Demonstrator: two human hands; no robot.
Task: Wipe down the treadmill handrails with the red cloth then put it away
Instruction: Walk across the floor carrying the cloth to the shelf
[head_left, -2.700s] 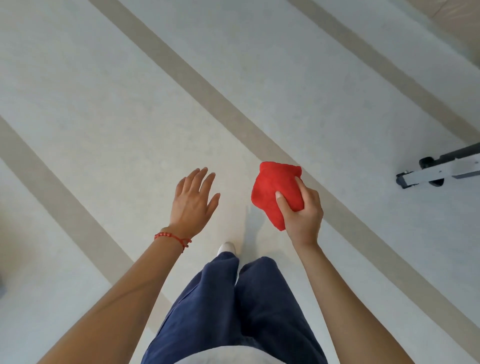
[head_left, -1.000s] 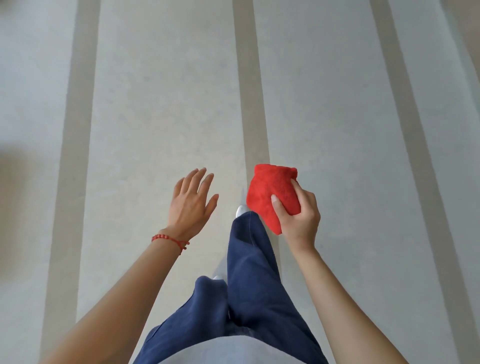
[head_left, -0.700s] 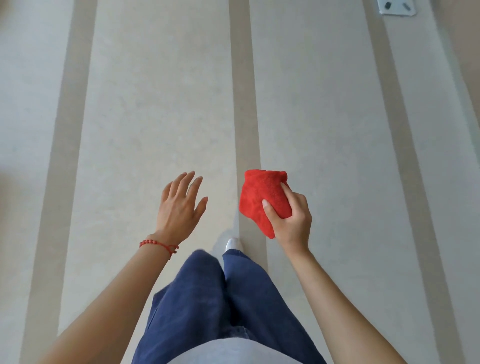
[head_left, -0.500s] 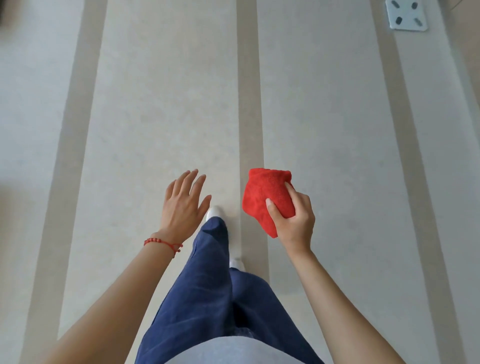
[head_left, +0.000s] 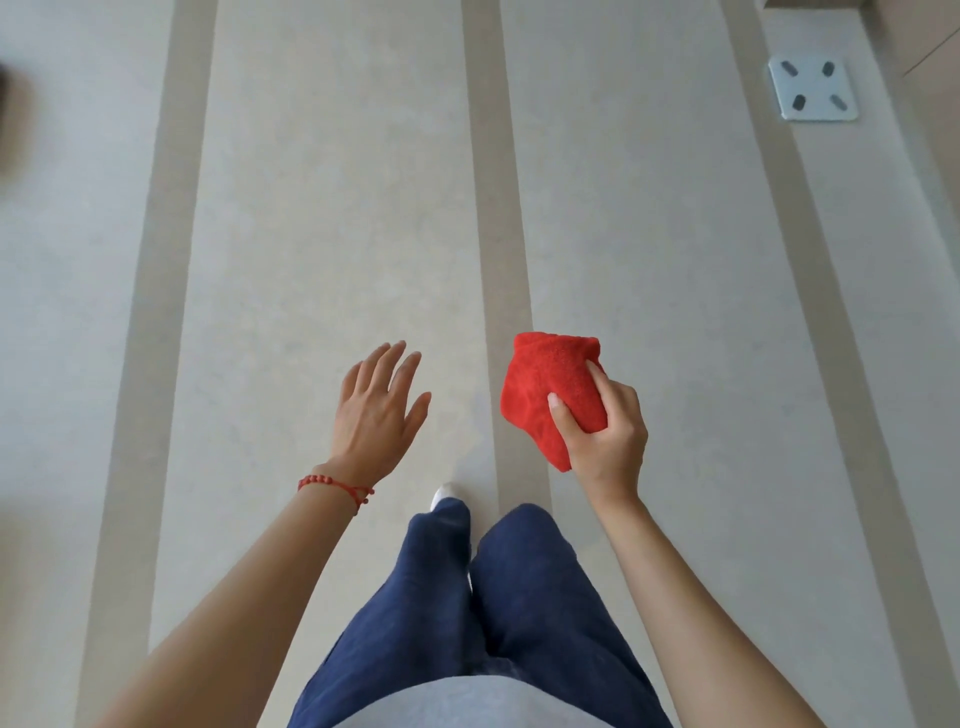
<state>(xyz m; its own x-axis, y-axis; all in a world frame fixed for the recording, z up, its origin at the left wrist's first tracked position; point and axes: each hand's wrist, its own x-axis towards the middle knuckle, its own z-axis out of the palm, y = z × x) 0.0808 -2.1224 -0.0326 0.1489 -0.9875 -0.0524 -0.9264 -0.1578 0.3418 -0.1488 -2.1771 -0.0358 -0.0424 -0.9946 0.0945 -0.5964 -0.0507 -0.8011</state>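
A bunched red cloth (head_left: 545, 382) is gripped in my right hand (head_left: 605, 434), thumb across its front and fingers curled behind it, held at waist height over the floor. My left hand (head_left: 376, 410) hovers beside it to the left with straight, slightly spread fingers and holds nothing; a red bead bracelet circles that wrist. No treadmill or handrail is in view.
Pale floor with darker beige stripes (head_left: 501, 208) runs away from me. A white square bathroom scale (head_left: 811, 88) lies on the floor at the upper right, beside a wooden furniture edge (head_left: 930, 36). My legs in dark blue trousers (head_left: 483, 597) fill the bottom centre.
I have walked forward: the treadmill end seen at the right is gone, the floor stripes now run straight ahead, and the scale has come into view and nearer. Both hands keep their poses.
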